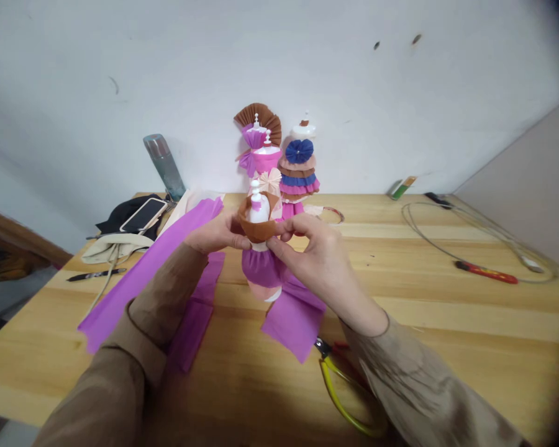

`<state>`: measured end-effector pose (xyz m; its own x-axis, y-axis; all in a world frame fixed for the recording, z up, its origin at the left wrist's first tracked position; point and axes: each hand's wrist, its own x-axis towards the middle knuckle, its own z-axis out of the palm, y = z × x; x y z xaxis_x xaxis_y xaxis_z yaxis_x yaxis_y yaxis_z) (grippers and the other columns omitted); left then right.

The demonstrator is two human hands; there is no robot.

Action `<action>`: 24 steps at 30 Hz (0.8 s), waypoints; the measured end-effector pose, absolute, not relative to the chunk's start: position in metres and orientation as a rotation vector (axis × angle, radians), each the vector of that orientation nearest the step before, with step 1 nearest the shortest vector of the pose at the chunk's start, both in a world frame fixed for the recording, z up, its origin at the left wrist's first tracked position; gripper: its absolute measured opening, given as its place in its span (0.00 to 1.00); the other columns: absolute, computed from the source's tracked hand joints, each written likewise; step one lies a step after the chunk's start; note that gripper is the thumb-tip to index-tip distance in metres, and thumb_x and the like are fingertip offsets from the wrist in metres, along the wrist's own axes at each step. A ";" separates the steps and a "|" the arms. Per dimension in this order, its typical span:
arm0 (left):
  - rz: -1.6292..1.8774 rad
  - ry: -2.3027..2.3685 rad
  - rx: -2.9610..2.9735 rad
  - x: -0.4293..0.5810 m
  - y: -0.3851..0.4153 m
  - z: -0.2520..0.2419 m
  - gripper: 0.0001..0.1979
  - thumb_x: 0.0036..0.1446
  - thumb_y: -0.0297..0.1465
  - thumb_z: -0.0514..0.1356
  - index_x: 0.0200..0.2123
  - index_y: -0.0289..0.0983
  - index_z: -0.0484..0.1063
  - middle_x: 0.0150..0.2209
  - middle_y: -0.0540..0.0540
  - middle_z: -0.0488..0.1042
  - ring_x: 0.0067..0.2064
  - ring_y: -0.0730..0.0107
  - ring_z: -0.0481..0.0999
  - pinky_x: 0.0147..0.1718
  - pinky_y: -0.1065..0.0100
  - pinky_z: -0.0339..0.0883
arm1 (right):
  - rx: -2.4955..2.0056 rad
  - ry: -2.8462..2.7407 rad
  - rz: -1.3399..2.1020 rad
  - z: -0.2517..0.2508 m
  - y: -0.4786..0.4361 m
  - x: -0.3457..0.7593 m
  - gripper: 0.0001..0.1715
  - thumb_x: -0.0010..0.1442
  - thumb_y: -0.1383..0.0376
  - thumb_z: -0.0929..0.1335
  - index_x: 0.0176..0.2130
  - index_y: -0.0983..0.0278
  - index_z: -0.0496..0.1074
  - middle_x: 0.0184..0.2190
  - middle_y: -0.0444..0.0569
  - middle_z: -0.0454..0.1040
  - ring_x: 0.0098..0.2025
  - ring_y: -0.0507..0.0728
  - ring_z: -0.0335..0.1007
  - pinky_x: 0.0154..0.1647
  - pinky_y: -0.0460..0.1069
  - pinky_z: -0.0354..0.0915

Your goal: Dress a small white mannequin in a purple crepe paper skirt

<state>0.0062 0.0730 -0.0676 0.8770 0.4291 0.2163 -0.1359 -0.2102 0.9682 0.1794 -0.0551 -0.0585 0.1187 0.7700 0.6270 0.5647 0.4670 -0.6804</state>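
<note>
The right hand (314, 248) has its thumb and finger close together, pinching the right edge of a brown strip (259, 232). The left hand (218, 233) holds the left side, with its thumb low, near the white waist. I can't tell how hard it squeezes. Neither hand is nearer, because both touch the strip, one on each side.

The strip is in the middle, between the hands, in front of the person. Its long way goes around a little white doll form (259, 211) like a belt that is too big. It curves across the front and stands away from the chest, and a bit pokes up at the back. The form's long way goes up and down. Below the strip is one puffy purple skirt (262, 267).

Behind it I count three more form tops: one with purple bows (255, 138), one in bright pink (266, 160), and one with a blue flower (299, 151). There is one big brown fan (261, 117) and one small cream fan (271, 180).

I count three purple pieces: a long one (153, 267), a shorter one (198, 320) and one by the skirt (298, 320). There is one yellow-handled tool (338, 391) near the right sleeve. Farther out are one bottle (164, 164), one phone (144, 215), one pen (97, 275) and one red-handled tool (487, 272).
</note>
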 end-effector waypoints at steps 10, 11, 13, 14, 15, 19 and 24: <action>0.653 0.319 1.661 0.013 0.074 -0.075 0.39 0.40 0.34 0.77 0.57 0.38 0.73 0.54 0.39 0.76 0.59 0.51 0.74 0.56 0.58 0.68 | -1.215 -1.554 0.085 -0.062 -0.050 0.187 0.08 0.54 0.67 0.69 0.24 0.61 0.71 0.24 0.46 0.74 0.31 0.57 0.68 0.36 0.54 0.62; 0.657 0.337 1.687 0.013 0.073 -0.073 0.35 0.42 0.35 0.76 0.55 0.37 0.74 0.55 0.39 0.76 0.59 0.51 0.73 0.57 0.58 0.67 | -1.218 -1.528 0.069 -0.063 -0.048 0.188 0.08 0.54 0.67 0.69 0.24 0.61 0.71 0.23 0.46 0.74 0.31 0.57 0.68 0.36 0.54 0.62; 0.664 0.366 1.767 0.012 0.068 -0.065 0.26 0.49 0.38 0.72 0.50 0.34 0.77 0.55 0.39 0.76 0.60 0.52 0.72 0.58 0.57 0.65 | -1.230 -1.489 0.058 -0.066 -0.045 0.188 0.07 0.53 0.66 0.69 0.24 0.62 0.71 0.23 0.45 0.73 0.30 0.57 0.68 0.36 0.53 0.62; 0.660 0.381 1.817 0.012 0.065 -0.060 0.22 0.52 0.39 0.70 0.48 0.33 0.78 0.55 0.38 0.76 0.61 0.53 0.71 0.59 0.57 0.64 | -1.237 -1.473 0.065 -0.067 -0.043 0.188 0.08 0.53 0.66 0.69 0.23 0.62 0.70 0.22 0.45 0.72 0.29 0.56 0.67 0.36 0.53 0.62; 0.644 0.396 1.867 0.011 0.061 -0.055 0.20 0.55 0.39 0.68 0.46 0.33 0.79 0.54 0.38 0.77 0.60 0.53 0.71 0.59 0.57 0.64 | -1.246 -1.459 0.080 -0.067 -0.043 0.188 0.08 0.53 0.65 0.69 0.23 0.62 0.70 0.22 0.44 0.72 0.29 0.56 0.67 0.35 0.53 0.62; 0.551 0.384 1.974 0.011 0.050 -0.041 0.19 0.55 0.37 0.67 0.47 0.32 0.78 0.52 0.38 0.77 0.58 0.55 0.72 0.58 0.58 0.64 | -1.286 -1.394 0.157 -0.068 -0.043 0.182 0.10 0.51 0.64 0.70 0.22 0.61 0.67 0.21 0.43 0.69 0.27 0.54 0.65 0.33 0.52 0.62; 0.614 0.440 1.843 0.015 0.048 -0.047 0.21 0.52 0.31 0.66 0.50 0.33 0.75 0.48 0.41 0.78 0.54 0.57 0.74 0.55 0.58 0.65 | -1.278 -1.408 0.183 -0.064 -0.049 0.177 0.09 0.53 0.63 0.69 0.24 0.62 0.70 0.22 0.45 0.72 0.28 0.56 0.68 0.36 0.53 0.64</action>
